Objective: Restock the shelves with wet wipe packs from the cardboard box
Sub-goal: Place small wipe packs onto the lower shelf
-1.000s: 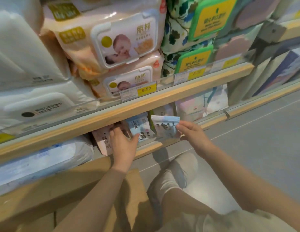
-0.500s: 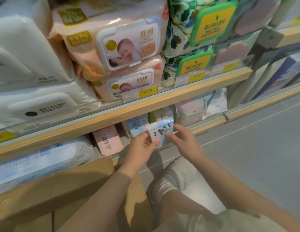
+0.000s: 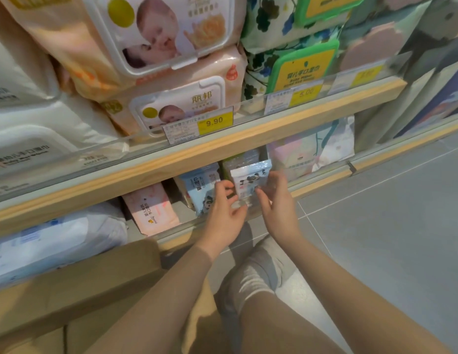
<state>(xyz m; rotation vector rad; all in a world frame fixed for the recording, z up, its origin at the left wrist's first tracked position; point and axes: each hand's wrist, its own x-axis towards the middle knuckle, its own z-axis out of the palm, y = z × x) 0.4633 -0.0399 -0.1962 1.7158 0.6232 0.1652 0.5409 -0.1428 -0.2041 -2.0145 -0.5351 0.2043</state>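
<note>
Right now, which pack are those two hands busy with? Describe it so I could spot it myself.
Find the wooden shelf edge carrying the yellow 9.90 price tag, then look at the shelf underneath. There the left hand and right hand meet around a small white panda pack with a blue top. Unlike the bluer panda pack to its left, it is mostly white.

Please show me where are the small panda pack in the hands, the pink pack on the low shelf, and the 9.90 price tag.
panda pack (image 3: 249, 181), head view, printed front.
pink pack (image 3: 152, 209), head view, front middle.
9.90 price tag (image 3: 214, 121), head view, yellow part.
</note>
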